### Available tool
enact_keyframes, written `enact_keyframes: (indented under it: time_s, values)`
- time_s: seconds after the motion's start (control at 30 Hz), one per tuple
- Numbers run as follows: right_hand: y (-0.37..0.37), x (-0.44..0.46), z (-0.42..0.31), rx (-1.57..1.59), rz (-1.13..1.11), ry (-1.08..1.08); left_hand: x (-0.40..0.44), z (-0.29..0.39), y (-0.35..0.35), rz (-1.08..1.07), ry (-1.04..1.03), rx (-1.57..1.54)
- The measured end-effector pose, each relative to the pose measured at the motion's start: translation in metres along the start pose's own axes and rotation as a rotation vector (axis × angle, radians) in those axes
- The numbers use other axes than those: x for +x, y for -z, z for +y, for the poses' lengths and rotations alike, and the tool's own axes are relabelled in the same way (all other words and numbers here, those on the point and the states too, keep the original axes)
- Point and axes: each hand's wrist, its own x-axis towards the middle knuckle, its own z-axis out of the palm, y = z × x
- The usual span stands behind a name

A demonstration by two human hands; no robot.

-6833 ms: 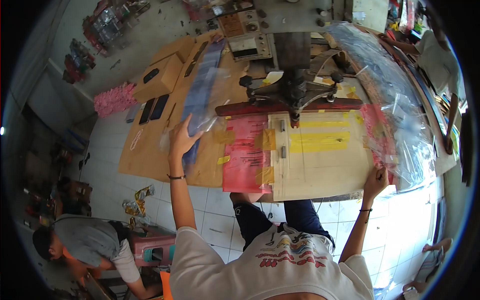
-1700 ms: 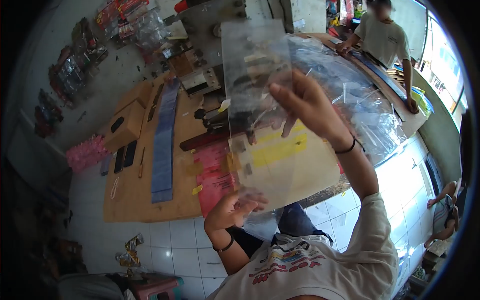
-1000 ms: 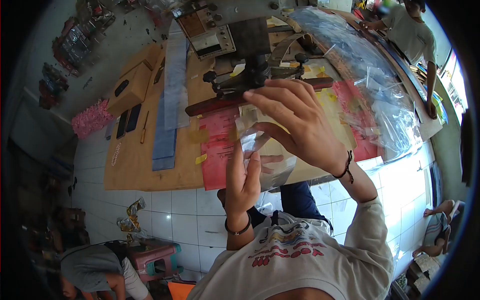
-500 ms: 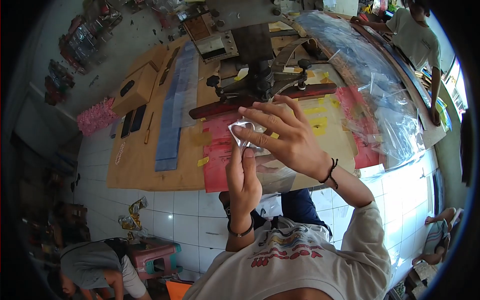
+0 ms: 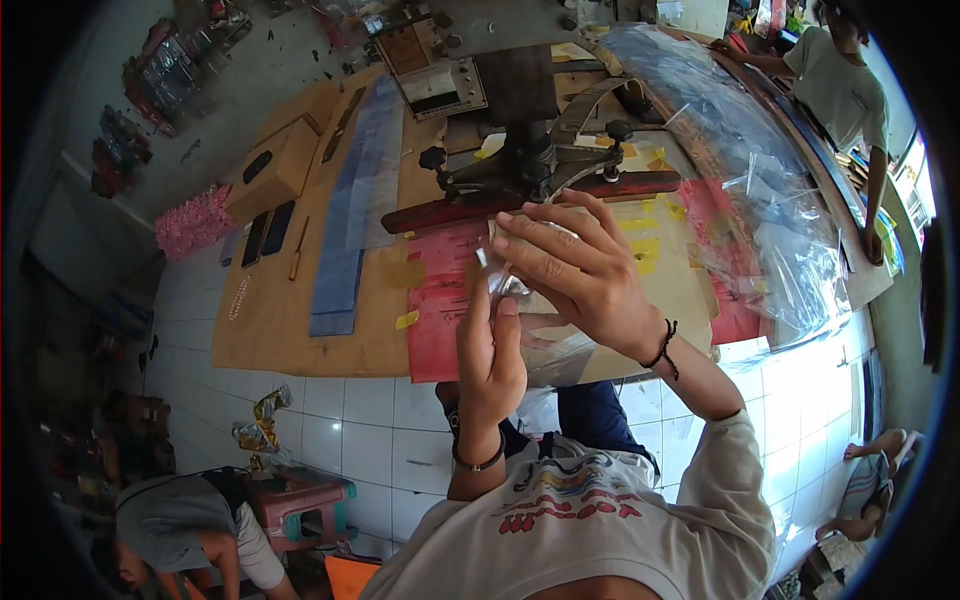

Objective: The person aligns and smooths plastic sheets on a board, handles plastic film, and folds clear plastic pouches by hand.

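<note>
In the head view, my left hand is raised over the table's front edge. Its thumb and fingers are closed on a small, shiny piece of clear plastic film. My right hand reaches over from the right, fingers stretched out and lying across the top of the film. That hand partly hides the film, and its thumb is out of sight. Just beyond my fingers is the dark red bar of a black-armed press. Below the hands lies a red sheet on the worktop.
Long bluish plastic strips lie left of the red sheet. Farther left are a cardboard box, phones and a screwdriver. Crumpled clear plastic covers the right side. One person stands at right; another bends at lower left.
My right hand's fingers have drawn closer together and now cover more of the film. The film's bright upper corner has tipped behind them. My left hand keeps its grip. The view has shifted slightly.
</note>
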Motion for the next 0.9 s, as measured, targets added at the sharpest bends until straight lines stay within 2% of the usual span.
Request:
enact_keyframes:
  time_s: [0.1,0.2,0.53,0.9]
  values:
    - [0.001,0.002,-0.002,-0.014,0.008,0.029,-0.001,0.007,0.002,-0.01,-0.005,-0.02]
    - [0.001,0.008,-0.006,0.009,-0.001,-0.041,0.002,0.02,0.0,-0.052,-0.019,-0.082]
    - [-0.008,0.01,-0.007,-0.052,-0.098,0.06,0.008,0.013,0.006,-0.018,0.067,-0.258]
    - [-0.009,0.021,-0.016,-0.074,-0.146,0.11,0.007,0.013,0.009,0.07,-0.066,-0.224]
